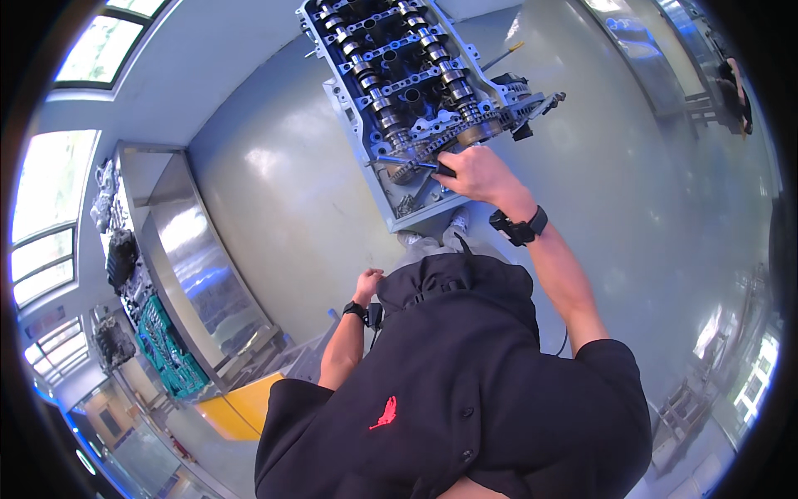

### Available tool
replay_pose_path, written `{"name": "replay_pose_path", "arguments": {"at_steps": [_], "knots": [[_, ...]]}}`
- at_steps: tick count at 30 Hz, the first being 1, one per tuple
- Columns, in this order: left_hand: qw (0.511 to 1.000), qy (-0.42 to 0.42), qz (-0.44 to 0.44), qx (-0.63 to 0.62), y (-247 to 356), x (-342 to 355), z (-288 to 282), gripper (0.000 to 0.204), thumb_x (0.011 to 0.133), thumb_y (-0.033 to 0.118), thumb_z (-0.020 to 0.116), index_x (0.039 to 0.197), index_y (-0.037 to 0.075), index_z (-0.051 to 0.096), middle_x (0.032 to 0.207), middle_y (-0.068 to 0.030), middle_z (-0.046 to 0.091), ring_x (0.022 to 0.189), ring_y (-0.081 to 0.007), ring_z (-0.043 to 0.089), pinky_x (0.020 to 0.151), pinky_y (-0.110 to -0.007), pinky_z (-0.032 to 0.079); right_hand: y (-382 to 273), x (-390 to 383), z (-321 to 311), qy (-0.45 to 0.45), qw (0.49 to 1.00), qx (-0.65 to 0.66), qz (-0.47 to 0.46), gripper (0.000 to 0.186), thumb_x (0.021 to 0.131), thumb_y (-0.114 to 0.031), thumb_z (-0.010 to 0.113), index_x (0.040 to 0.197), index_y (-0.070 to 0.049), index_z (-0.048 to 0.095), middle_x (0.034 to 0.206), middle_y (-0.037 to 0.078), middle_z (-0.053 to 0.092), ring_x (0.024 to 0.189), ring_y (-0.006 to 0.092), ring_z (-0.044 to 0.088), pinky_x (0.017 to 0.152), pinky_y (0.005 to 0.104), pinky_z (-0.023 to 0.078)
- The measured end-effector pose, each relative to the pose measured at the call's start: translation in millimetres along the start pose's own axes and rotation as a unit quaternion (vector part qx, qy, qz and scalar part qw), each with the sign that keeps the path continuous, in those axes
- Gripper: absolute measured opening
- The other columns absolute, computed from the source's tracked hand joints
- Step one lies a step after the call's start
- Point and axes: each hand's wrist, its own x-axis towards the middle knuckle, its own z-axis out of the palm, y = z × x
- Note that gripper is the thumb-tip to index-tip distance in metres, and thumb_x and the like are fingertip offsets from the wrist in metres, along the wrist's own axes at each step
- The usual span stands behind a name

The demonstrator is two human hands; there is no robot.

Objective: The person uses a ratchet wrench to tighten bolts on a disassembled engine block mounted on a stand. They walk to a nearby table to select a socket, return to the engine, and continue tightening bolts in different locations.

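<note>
At the front end of an open engine [407, 91] with two exposed camshafts, my right hand [482, 176] is closed around the black handle of a ratchet wrench [446, 170]. Its metal shaft points left across the timing chain [424, 154]. The tool's far tip is hard to make out among the engine parts. Beside my waist hangs my left hand [367, 284], its fingers loosely curled with nothing visible in them, apart from the engine. A black wristband device sits on each wrist.
The engine rests on a grey stand [407, 223] with small metal parts [406, 205] on its near corner. A yellow-tipped rod [514, 48] sticks out on its right. To the left stands a metal bench [195, 258], with a green tray of tools [166, 349].
</note>
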Motion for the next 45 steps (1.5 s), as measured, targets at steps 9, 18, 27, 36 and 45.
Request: {"name": "replay_pose_path", "arguments": {"at_steps": [9, 18, 27, 36, 45], "knots": [[0.999, -0.016, 0.025, -0.011, 28, 3, 11, 0.027, 0.082, 0.011, 0.045, 0.103, -0.004, 0.055, 0.087, -0.0103, 0.061, 0.078, -0.0165, 0.058, 0.068, -0.028, 0.047, -19, 6, -19, -0.062, 0.995, -0.077, 0.031, 0.026, 0.073, -0.027, 0.064, 0.071, -0.003, 0.054, 0.06, 0.016, 0.057, 0.062, 0.0342, 0.058, 0.058, 0.0421, 0.047], [0.997, -0.003, 0.038, -0.06, 46, 5, 17, 0.026, 0.082, 0.008, 0.044, 0.104, -0.004, 0.053, 0.085, -0.0101, 0.061, 0.076, -0.0167, 0.058, 0.067, -0.027, 0.048, -27, 10, -2, -0.154, 0.978, 0.041, 0.134, 0.032, 0.075, -0.032, 0.062, 0.075, 0.0, 0.062, 0.069, 0.021, 0.06, 0.068, 0.0369, 0.059, 0.064, 0.0445, 0.047], [0.997, 0.006, 0.04, -0.066, -29, 9, 8, 0.028, 0.083, 0.018, 0.052, 0.102, -0.002, 0.056, 0.086, -0.0098, 0.061, 0.077, -0.0177, 0.058, 0.067, -0.03, 0.048, -21, 4, 15, -0.116, 0.983, -0.031, 0.137, 0.029, 0.073, -0.033, 0.063, 0.071, -0.004, 0.064, 0.064, 0.019, 0.059, 0.063, 0.036, 0.059, 0.06, 0.0427, 0.048], [0.998, 0.037, -0.011, -0.044, -31, -5, 11, 0.025, 0.084, 0.019, 0.047, 0.102, 0.005, 0.058, 0.088, -0.0052, 0.06, 0.078, -0.0157, 0.056, 0.068, -0.033, 0.047, -20, -13, 46, -0.059, 0.988, 0.068, 0.126, 0.028, 0.075, -0.03, 0.06, 0.076, -0.002, 0.061, 0.063, 0.019, 0.058, 0.059, 0.0374, 0.056, 0.054, 0.0421, 0.043], [0.994, 0.024, -0.004, -0.109, -29, 5, 1, 0.025, 0.085, 0.015, 0.043, 0.105, 0.006, 0.055, 0.091, -0.0045, 0.06, 0.076, -0.0144, 0.055, 0.068, -0.03, 0.045, 3, -2, 56, -0.285, 0.917, 0.12, 0.251, 0.037, 0.076, -0.036, 0.058, 0.081, 0.0, 0.06, 0.077, 0.022, 0.06, 0.077, 0.0378, 0.058, 0.069, 0.0435, 0.045]]}}
